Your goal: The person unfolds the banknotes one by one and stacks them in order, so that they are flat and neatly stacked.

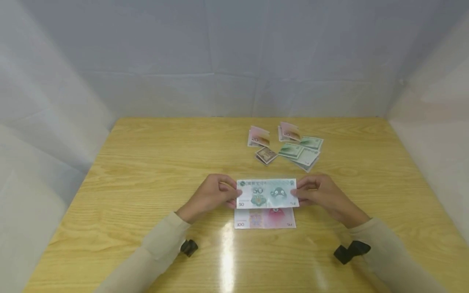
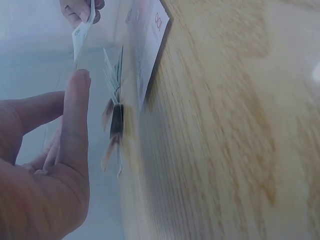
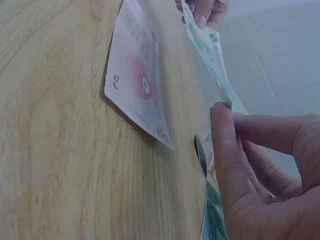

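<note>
Wooden desk (image 1: 146,171) under me carries scattered notes (image 1: 289,146) and a pink 100 note (image 1: 264,218). My left hand (image 1: 212,195) and right hand (image 1: 322,193) each grip-pinch the green 50 note (image 1: 266,193) above it; I should square edges, judging by eye.

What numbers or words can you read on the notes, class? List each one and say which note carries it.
"50": on the green note that both hands hold by its ends, large at the middle and small at its lower left.
"100": on the pink note lying flat on the table, lower left corner.
"20": on a folded note farther back.
The line of characters along the green note's top edge is too small to read, as are the other folded notes.
</note>
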Tool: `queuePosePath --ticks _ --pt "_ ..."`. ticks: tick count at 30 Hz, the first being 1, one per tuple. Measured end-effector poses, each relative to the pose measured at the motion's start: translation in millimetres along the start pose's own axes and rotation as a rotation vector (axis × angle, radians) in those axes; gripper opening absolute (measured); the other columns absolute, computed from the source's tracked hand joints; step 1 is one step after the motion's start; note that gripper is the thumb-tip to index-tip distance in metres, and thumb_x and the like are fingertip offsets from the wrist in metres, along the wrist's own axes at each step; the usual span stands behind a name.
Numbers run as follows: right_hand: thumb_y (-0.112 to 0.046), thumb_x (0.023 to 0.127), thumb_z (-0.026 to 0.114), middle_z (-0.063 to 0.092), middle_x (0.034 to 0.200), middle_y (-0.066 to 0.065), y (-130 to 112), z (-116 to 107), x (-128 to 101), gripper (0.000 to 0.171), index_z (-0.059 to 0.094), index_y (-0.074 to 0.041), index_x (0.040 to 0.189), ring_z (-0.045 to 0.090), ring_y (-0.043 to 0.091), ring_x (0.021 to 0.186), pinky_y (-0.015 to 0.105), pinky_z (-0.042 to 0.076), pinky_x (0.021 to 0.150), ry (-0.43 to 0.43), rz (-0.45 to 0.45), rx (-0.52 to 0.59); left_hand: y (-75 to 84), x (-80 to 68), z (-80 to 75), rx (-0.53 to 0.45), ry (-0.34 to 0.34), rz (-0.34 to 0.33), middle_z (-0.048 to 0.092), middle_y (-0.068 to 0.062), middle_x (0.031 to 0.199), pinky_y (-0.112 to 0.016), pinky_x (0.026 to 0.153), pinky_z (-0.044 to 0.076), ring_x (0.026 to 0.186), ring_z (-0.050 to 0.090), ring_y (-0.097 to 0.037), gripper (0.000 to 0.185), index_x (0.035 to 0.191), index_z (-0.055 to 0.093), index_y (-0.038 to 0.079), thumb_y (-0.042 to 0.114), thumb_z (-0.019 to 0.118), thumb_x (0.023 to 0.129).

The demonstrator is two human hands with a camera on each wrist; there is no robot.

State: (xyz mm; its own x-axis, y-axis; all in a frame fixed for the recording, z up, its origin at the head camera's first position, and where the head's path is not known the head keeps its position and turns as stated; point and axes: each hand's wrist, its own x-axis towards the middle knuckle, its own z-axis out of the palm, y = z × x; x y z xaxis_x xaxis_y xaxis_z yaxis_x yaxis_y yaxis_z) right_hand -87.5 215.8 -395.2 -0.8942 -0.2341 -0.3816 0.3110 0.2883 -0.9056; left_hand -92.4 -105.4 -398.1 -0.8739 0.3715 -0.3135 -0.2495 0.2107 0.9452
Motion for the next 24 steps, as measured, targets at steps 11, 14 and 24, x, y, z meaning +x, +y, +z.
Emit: queuePosePath --ticks 11,14,24 --pt "-0.003 0.091 0.074 0.073 0.094 0.013 1.5 0.0 -2.0 0.020 0.067 0.010 0.104 0.071 0.022 0.082 0.039 0.064 0.078 -0.045 -0.012 0.007 -1.3 -0.7 0.5 0.008 0.008 -0.043 0.074 -0.017 0.091 -0.041 0.075 0.064 0.073 0.073 -0.025 0.021 0.112 0.063 -0.009 -0.003 0.068 0.092" --pt "-0.004 0.091 0.074 0.073 0.095 0.014 1.7 0.0 -2.9 0.021 0.067 0.010 0.105 0.071 0.023 0.082 0.040 0.064 0.078 -0.059 -0.018 -0.006 -2.1 -1.2 0.1 0.028 0.009 -0.044 0.074 -0.016 0.089 -0.040 0.074 0.064 0.073 0.073 -0.024 0.022 0.111 0.065 -0.010 -0.003 0.070 0.091" --pt "-0.008 0.088 0.078 0.073 0.091 0.014 6.9 2.3 -3.2 0.024 0.069 0.008 0.104 0.072 0.026 0.077 0.038 0.064 0.073 -0.070 0.000 -0.091 -5.3 -4.2 1.1 0.132 0.002 -0.064 0.074 -0.012 0.084 -0.036 0.070 0.064 0.071 0.073 -0.023 0.021 0.106 0.070 -0.006 0.003 0.075 0.089"
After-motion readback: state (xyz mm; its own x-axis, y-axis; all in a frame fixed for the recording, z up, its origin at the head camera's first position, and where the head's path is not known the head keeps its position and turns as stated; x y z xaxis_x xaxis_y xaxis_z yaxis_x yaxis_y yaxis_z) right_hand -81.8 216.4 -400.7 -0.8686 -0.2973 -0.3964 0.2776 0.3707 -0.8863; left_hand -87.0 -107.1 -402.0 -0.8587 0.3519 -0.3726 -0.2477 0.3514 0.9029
